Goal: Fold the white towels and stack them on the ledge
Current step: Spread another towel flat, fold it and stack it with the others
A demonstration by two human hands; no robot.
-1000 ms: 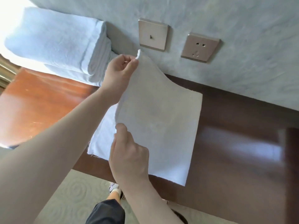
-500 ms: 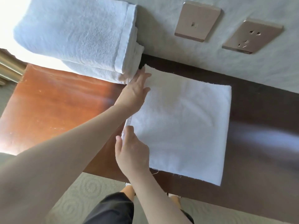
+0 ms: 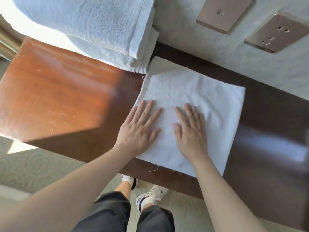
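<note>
Hands pressed flat on a folded white towel [image 3: 200, 97], seen from the head camera looking down. The towel lies as a rough square on the dark wooden ledge [image 3: 267, 131], its far edge close to the pale wall [image 3: 200, 47] and a lower layer showing as a strip along that far edge. The left hand [image 3: 140, 129] rests palm down with fingers straight and slightly spread, its fingers on the towel's left part and its heel at the left edge. The right hand [image 3: 190, 131] lies beside it, also palm down with straight fingers, wholly on the cloth; neither hand grips anything. A stack of folded white towels [image 3: 100, 30] sits on the ledge just left of and behind the flat towel, its corner almost touching it. Two metallic wall plates [image 3: 224, 12] are mounted on the wall above. Below the ledge edge appear dark trousers [image 3: 108, 215] and white shoes [image 3: 152, 195] on patterned carpet [image 3: 33, 168].
</note>
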